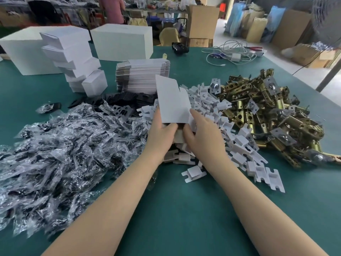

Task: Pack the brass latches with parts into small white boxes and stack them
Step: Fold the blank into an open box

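Both forearms reach forward over the green table point(184, 209) and meet at the near end of a small white box point(172, 102). Left hand point(160, 130) grips that box from its left side, fingers curled round the lower edge and thumb lying up along the face. Right hand point(201, 132) closes in from the other side: its thumb rests on the box's lower right edge and its fingers curl under the open mouth, where a tan flap point(178, 135) shows between the two hands. Whether anything sits inside the box cannot be told.

The box's long axis runs away from the hands and leans slightly left, its open near end down at the fingers and its far end raised, with an unfolded tuck flap sticking up there.

Directly under and just right of the hands lies a heap of white folded card inserts point(230, 137). Further right of the right hand is the pile of brass latches point(267, 115), tumbled at all angles, a few with grey faceplates showing. Left of the left hand spreads a mass of clear plastic parts bags point(60, 145) with dark contents. Beyond the hands stands a stack of flat white box blanks point(142, 76), and left of that a leaning stack of closed small boxes point(73, 61), with two large white cartons point(121, 43) behind.
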The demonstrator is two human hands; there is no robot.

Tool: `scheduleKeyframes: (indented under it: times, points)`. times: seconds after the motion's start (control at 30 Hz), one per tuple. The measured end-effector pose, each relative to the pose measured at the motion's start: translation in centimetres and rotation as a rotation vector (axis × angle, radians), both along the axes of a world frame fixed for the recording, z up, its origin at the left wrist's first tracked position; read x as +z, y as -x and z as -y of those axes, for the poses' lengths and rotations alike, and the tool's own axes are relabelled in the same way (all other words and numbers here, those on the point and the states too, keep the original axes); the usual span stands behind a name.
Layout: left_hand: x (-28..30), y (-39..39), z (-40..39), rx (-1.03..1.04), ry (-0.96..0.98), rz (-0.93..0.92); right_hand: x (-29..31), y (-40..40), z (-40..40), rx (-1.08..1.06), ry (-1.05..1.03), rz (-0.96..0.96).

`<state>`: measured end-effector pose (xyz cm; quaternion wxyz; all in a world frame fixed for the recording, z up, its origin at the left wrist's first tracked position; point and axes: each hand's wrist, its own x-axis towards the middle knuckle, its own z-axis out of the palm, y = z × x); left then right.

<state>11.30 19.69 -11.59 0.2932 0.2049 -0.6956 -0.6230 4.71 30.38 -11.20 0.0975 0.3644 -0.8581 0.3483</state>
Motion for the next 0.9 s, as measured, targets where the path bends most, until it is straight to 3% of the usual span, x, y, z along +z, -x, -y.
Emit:
scheduleKeyframes:
  times: [0.13,0.4,0.73,0.9]
  points:
    - [0.0,0.2,-0.3,0.031,0.021,0.016,0.6,0.1,0.9,-0.061,-0.08,-0.05]
    - [-0.2,0.1,-0.4,-0.022,0.016,0.053,-0.7,-0.5,-0.3,-0.129,0.053,0.068]
    - [0.2,-0.5,-1.4,-0.024,0.219,0.087,-0.9,-0.9,-1.0,-0.17,0.193,0.089]
    - [-0.2,-0.6,-1.5,-0.052,0.302,0.179,-0.9,-0.7,-0.9,-0.165,0.45,0.335]
